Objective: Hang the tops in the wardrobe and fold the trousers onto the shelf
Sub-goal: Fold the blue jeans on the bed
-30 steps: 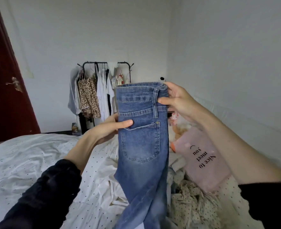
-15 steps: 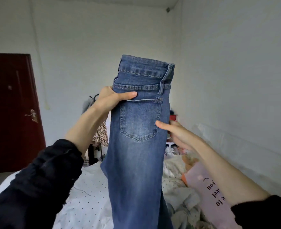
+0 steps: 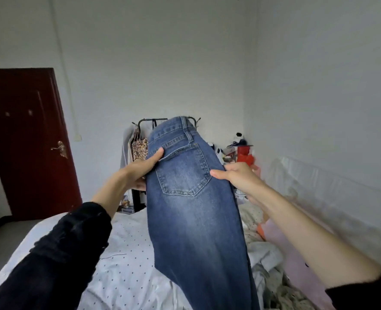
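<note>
While both hands grasp it, the jeans [image 3: 194,211] hang folded lengthwise above the bed [image 3: 122,265], back pocket facing the camera. Left hand [image 3: 144,167] pinches the left edge beside the pocket, thumb on top. Right hand [image 3: 236,175] grips the right edge, thumb on the denim. Rack [image 3: 140,139] of tops behind; door [image 3: 26,139] at left.

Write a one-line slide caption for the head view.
Both hands, left hand and right hand, hold blue denim jeans lengthwise-folded above a white polka-dot bed sheet.
</note>
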